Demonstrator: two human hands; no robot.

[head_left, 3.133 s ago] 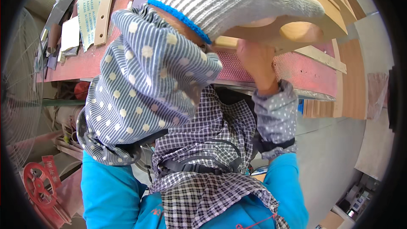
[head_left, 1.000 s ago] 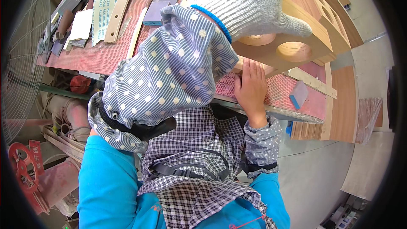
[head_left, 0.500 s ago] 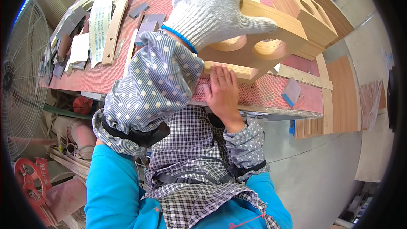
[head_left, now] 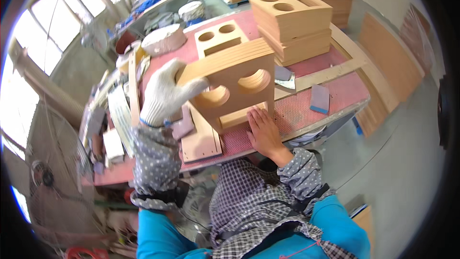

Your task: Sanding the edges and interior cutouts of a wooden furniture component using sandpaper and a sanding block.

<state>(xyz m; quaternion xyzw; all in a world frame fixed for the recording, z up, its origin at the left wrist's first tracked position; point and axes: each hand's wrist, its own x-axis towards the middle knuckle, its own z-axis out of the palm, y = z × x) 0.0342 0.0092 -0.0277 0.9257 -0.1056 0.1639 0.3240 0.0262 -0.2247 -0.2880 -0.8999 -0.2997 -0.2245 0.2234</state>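
My left hand (head_left: 165, 93), in a white knit glove, grips the left edge of a stack of tan wooden panels with two round holes (head_left: 233, 84), which stands tilted on its edge on the red workbench (head_left: 335, 93). My right hand (head_left: 262, 129), bare, presses flat against the lower front edge of that stack, fingers together. A flat wooden panel (head_left: 201, 139) lies on the bench just below the stack.
Two more stacks of holed panels (head_left: 292, 24) (head_left: 218, 36) sit further back on the bench. A blue-grey sanding block (head_left: 319, 100) lies at right, a long wooden strip (head_left: 326, 74) beside it. Plywood sheets (head_left: 393, 62) lean at right. A fan (head_left: 43, 177) stands at left.
The view has swung up and pulled back, showing the whole bench. The panel stack stands on edge on the bench, with both hands still on it.
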